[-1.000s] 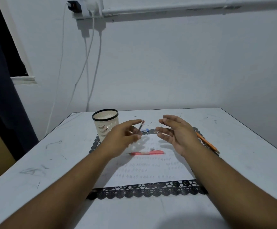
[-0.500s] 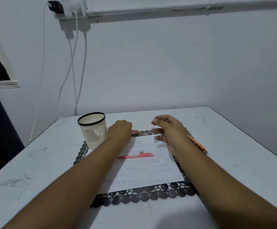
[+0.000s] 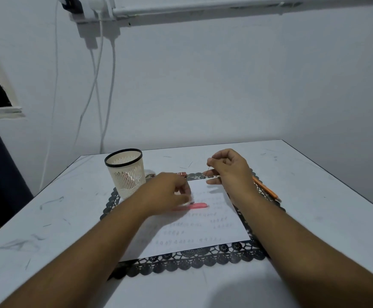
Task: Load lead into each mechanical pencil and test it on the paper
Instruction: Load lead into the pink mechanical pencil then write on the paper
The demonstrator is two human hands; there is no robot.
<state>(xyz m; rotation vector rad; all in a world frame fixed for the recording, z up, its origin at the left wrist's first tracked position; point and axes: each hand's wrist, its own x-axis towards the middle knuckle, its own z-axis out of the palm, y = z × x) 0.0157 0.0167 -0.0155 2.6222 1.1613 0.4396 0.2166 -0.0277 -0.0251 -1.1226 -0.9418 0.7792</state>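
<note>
On the white desk [image 3: 314, 218], a white paper sheet with pencilled marks [image 3: 203, 232] lies on a black lace-edged mat [image 3: 181, 263]. The blurred left hand [image 3: 165, 194] reaches, fingers curled, over a pink mechanical pencil [image 3: 197, 206]; whether it grips is unclear. Farther back, the right hand [image 3: 230, 172] pinches a thin lead [image 3: 208, 169] and a slim pencil. A cream mesh cup [image 3: 125, 172] stands towards the far left corner.

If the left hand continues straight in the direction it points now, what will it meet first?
Most likely the pink mechanical pencil lying on the paper: the left hand points right and slightly forward, its blurred fingertips just beside it. How high the hand is stays unclear.
</note>
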